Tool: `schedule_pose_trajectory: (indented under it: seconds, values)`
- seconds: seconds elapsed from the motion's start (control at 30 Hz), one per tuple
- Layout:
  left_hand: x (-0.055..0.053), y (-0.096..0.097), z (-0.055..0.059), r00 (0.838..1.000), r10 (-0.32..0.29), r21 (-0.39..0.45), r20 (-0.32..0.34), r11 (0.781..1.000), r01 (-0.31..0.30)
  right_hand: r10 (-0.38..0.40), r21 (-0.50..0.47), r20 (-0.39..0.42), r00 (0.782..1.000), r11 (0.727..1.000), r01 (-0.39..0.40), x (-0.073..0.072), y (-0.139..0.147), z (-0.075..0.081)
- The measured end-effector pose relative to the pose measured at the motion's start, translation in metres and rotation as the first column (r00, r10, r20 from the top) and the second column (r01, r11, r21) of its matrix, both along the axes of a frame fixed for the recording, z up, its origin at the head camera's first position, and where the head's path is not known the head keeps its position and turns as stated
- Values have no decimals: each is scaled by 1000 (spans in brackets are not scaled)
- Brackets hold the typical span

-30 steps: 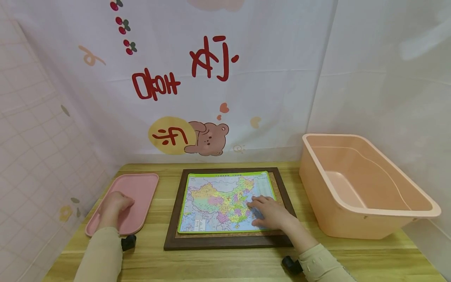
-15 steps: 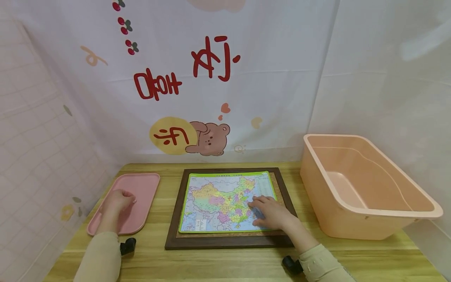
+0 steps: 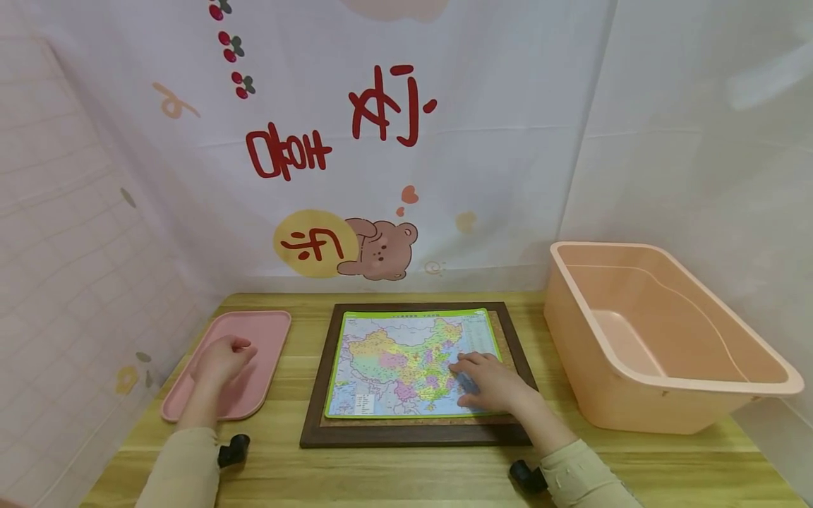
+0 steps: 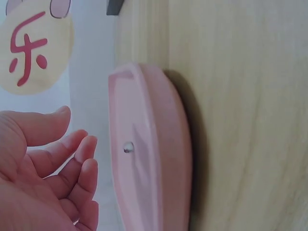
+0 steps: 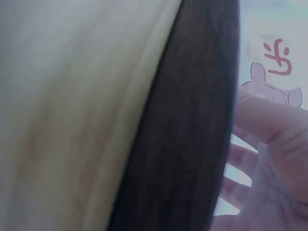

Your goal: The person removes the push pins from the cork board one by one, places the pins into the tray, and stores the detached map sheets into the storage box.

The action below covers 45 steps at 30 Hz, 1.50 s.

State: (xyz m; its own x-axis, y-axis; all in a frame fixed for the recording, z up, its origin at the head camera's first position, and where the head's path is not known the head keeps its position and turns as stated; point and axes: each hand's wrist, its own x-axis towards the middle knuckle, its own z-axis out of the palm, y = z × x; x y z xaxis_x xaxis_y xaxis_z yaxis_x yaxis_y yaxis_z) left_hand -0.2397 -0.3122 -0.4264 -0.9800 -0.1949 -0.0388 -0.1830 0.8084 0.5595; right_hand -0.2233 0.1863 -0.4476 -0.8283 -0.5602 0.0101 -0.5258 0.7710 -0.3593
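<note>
My left hand (image 3: pixel 224 358) is above the pink tray (image 3: pixel 267 337), with its fingers loosely bent. In the left wrist view the thumb stands apart from the fingers and nothing shows between them. A small shiny piece (image 4: pixel 128 147), too small to name, appears inside the tray. My right hand (image 3: pixel 490 384) rests with spread fingers on the right part of a map of China (image 3: pixel 387 353) with a green border. That map lies on a cork board (image 3: pixel 498 331) in a dark wooden frame (image 3: pixel 413 437). In the right wrist view the frame hides part of the fingers.
A deep peach plastic tub (image 3: pixel 629 395) stands to the right of the framed board. Behind the wooden table (image 3: pixel 381 480) hangs a white curtain (image 3: pixel 495 141) with printed red characters and a bear. Black wrist mounts sit beside both forearms.
My left hand has lifted a little from the tray and shifted slightly right. A tiny bright thing showed at its fingertips half a second ago. The right hand has stayed on the map.
</note>
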Motion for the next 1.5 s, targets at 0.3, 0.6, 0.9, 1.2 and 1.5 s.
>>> schedule_pose_trajectory:
  seconds: [0.3, 0.6, 0.9, 1.2, 1.5]
  values:
    - [6, 15, 1, 997, -61, 18, -51, 998, 62, 31, -14, -32, 999, 999, -31, -2, 1, -3]
    - [14, 32, -2, 995, -83, 30, -63, 996, 85, 41, -44, -29, 999, 998, -42, -4, 3, -2]
    - [21, 46, -1, 989, -116, 18, -94, 993, 118, 65, -99, -93, 994, 992, -74, -9, 10, -5]
    - [27, 59, 0, 977, -175, 121, -123, 974, 190, -17, -189, -95, 995, 982, -1, -8, 19, -3]
    - [31, 69, 0, 975, -194, 175, -105, 962, 210, -77, -257, -143, 987, 966, 39, -9, 25, 2]
